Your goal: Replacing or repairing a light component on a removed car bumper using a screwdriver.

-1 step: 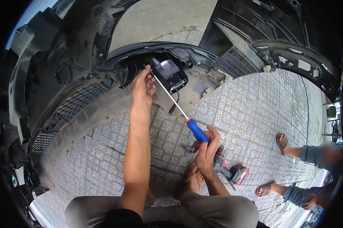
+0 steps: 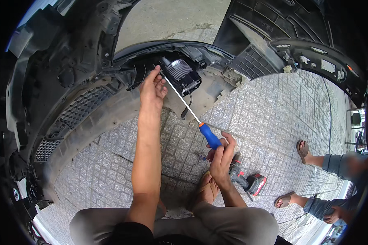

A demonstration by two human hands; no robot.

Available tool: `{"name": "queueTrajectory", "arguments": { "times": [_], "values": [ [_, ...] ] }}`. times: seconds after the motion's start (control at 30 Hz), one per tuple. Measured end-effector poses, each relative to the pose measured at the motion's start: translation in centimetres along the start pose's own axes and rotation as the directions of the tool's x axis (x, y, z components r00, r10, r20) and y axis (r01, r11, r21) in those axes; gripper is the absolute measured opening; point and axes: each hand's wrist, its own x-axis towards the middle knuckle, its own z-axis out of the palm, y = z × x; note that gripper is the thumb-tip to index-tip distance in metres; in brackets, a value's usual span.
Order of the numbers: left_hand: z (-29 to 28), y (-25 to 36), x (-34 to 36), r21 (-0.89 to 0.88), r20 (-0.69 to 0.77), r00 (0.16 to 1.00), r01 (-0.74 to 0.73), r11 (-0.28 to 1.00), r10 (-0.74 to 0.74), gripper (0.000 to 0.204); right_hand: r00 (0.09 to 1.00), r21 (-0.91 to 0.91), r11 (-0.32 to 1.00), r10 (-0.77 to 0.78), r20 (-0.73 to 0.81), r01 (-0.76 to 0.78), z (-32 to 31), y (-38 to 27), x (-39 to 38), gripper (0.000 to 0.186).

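The left hand [image 2: 152, 90] reaches into the black bumper [image 2: 82, 102], fingers [image 2: 156, 77] together, pinching the screwdriver [image 2: 192, 112] shaft near its tip beside the black lamp unit [image 2: 183, 73]. Down the shaft, the right hand [image 2: 221, 157] has fingers clamped on the blue handle, above a cordless drill [image 2: 249, 179] lying on the paving.

The screwdriver [image 2: 192, 113] has a bright blue handle and a silvery shaft. Above its tip the lamp housing [image 2: 183, 73] is black with fine grey ribbing. The bumper shell [image 2: 69, 102] left of the screwdriver is dull black with a honeycomb mesh grille. Below the handle lie grey patterned paving blocks [image 2: 265, 114], a red-and-black cordless drill [image 2: 249, 179], and brown sandals [image 2: 302, 149] further right
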Motion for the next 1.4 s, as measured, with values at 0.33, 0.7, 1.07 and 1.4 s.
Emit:
{"name": "queueTrajectory", "arguments": {
  "times": [0.33, 0.7, 1.07, 1.4],
  "values": [
    [0.6, -0.9, -1.4, 0.015, -0.064, 0.987, -0.149, 0.989, 0.149, 0.019, 0.938, -0.242, 0.907, -0.342, 0.055, 0.345, 0.1, 0.1, 0.5, 0.039],
    [0.0, -1.1, -0.6, 0.341, -0.02, 0.934, -0.329, 0.881, 0.356, 0.021, 0.984, -0.179, 0.967, -0.172, 0.054, 0.179, -0.1, -1.3, 1.4, 0.042],
    [-0.7, 0.1, -0.8, -0.004, -0.046, 0.999, 0.014, 1.0, -0.014, 0.018, 0.768, 0.328, 0.696, 0.551, 0.326, -0.639, 0.1, -2.4, 2.1, 0.03],
    [-0.7, -0.9, 0.0, -0.022, 0.021, 0.994, -0.107, 0.994, 0.107, 0.021, 0.91, -0.374, 0.83, -0.368, 0.189, 0.413, 0.3, -1.3, 2.0, 0.047]
  ]
}}
